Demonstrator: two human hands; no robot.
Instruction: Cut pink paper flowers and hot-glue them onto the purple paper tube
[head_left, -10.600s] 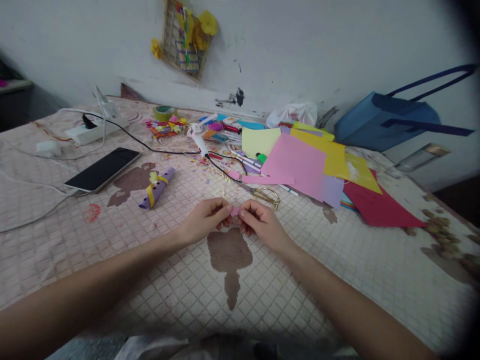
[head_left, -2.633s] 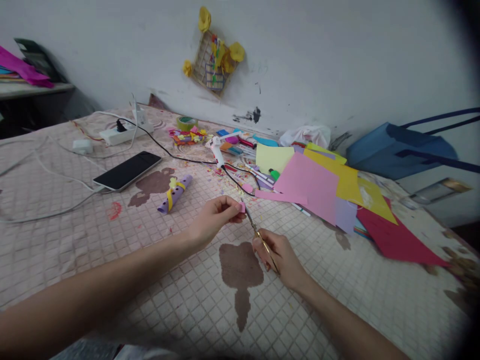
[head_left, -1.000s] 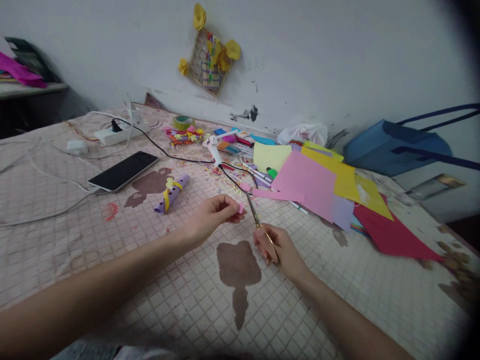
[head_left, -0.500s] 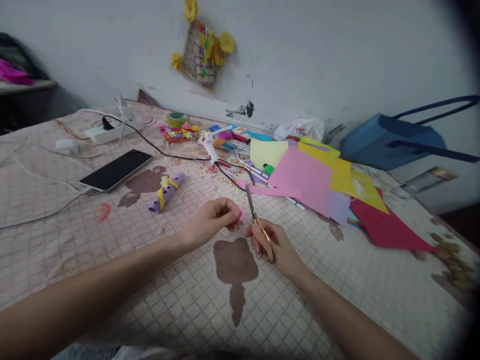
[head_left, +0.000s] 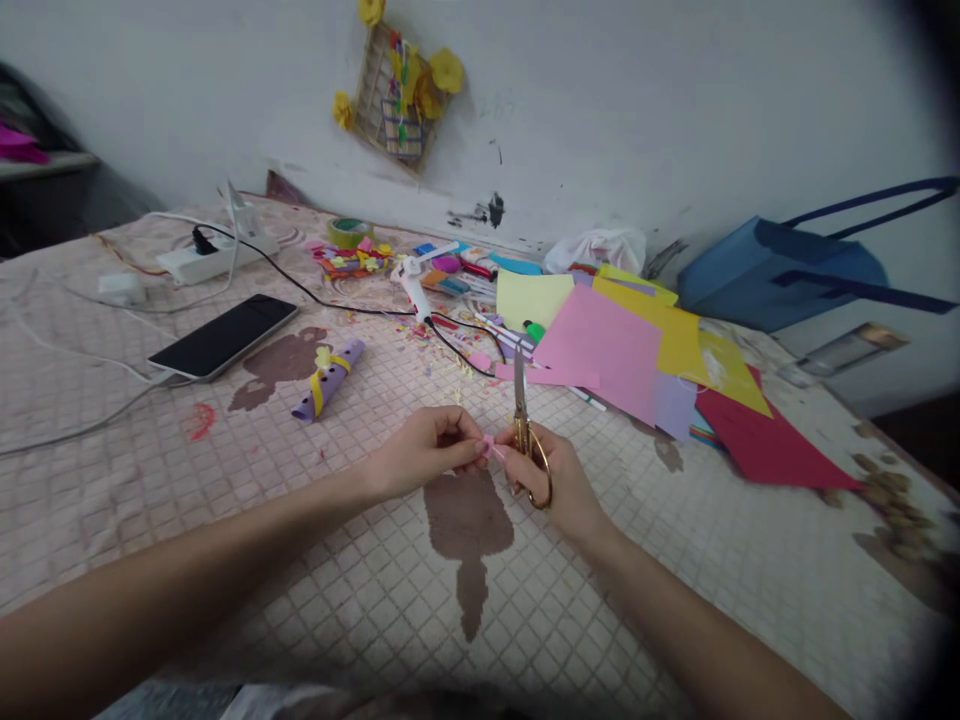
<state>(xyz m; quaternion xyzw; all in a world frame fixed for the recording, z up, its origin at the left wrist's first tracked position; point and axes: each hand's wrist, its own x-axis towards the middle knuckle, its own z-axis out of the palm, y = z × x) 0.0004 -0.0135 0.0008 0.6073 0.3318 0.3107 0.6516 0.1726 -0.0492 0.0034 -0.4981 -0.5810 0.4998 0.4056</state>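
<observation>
My left hand (head_left: 439, 450) pinches a small piece of pink paper (head_left: 489, 446) between thumb and fingertips. The fingertips of my right hand (head_left: 551, 475) meet the other side of that piece. Gold-handled scissors (head_left: 521, 405) stay in my right hand, blades pointing up and away from me. Beyond the hands lies a pink paper strip (head_left: 551, 376). To the left, a purple paper roll (head_left: 330, 380) with yellow bands, dark dots and a small yellow flower rests on the tablecloth (head_left: 360, 580).
A white glue gun (head_left: 412, 288) with a black cord lies mid-table among paper scraps. Coloured sheets (head_left: 600, 345) are piled at the right, near a blue bag (head_left: 780, 275). A phone (head_left: 225, 337) on a cable and a power strip (head_left: 217, 258) lie left. Green tape (head_left: 349, 233) sits behind.
My right hand has come in to my left, and its fingertips now touch the pink piece. The scissors have turned more upright. The view has shifted slightly.
</observation>
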